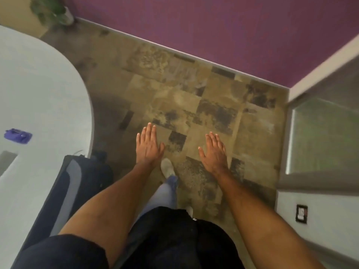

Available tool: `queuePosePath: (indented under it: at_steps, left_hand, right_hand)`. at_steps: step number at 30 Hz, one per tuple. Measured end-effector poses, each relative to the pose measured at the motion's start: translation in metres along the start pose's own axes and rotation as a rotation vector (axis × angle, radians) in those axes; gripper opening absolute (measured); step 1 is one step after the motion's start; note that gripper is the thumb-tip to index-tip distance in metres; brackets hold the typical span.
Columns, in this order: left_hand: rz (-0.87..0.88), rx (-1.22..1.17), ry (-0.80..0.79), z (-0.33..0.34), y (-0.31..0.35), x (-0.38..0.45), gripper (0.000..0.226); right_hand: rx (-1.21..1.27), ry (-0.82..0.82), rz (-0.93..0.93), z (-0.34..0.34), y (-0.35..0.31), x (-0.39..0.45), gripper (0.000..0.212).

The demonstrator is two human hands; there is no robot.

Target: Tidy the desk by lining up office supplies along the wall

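My left hand (pixel 148 145) and my right hand (pixel 214 152) are stretched out in front of me over the tiled floor, palms down, fingers straight, holding nothing. The pale grey desk (pixel 38 90) with a rounded end lies to my left. On it sits a small purple office item (pixel 18 135), well left of my left hand. Neither hand touches the desk. The purple wall (pixel 213 30) runs across the far side.
A dark chair (pixel 77 183) stands against the desk's near edge. A potted plant (pixel 54 10) sits in the far left corner. A glass door with a grey frame (pixel 320 133) is on the right. My shoe (pixel 167 168) is on the brown tiled floor (pixel 194 98).
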State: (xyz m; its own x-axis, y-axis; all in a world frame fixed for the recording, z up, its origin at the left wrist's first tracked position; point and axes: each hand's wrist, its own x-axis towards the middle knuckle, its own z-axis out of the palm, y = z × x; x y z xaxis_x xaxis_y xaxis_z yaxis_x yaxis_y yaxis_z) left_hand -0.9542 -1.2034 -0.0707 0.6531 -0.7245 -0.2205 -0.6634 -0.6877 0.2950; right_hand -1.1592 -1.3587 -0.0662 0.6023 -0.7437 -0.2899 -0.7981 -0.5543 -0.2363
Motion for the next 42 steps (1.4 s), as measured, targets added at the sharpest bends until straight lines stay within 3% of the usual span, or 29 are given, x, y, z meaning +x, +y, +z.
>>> queuePosePath:
  at_steps: [13, 22, 35, 42]
  left_hand:
    - [-0.311, -0.062, 0.068, -0.072, -0.074, 0.194, 0.070]
    - [-0.568, -0.101, 0.122, -0.115, -0.158, 0.257, 0.070]
    - [-1.234, -0.268, 0.315, -0.171, -0.281, 0.325, 0.067]
    - [-1.573, -0.332, 0.454, -0.178, -0.322, 0.309, 0.068]
  right_hand:
    - [-0.036, -0.045, -0.257, -0.061, -0.136, 0.272, 0.068]
    - [-0.165, -0.108, -0.588, -0.063, -0.283, 0.401, 0.068]
    - [-0.323, -0.321, -1.200, -0.029, -0.542, 0.558, 0.068]
    - [-0.430, -0.400, -1.530, 0.006, -0.664, 0.565, 0.067]
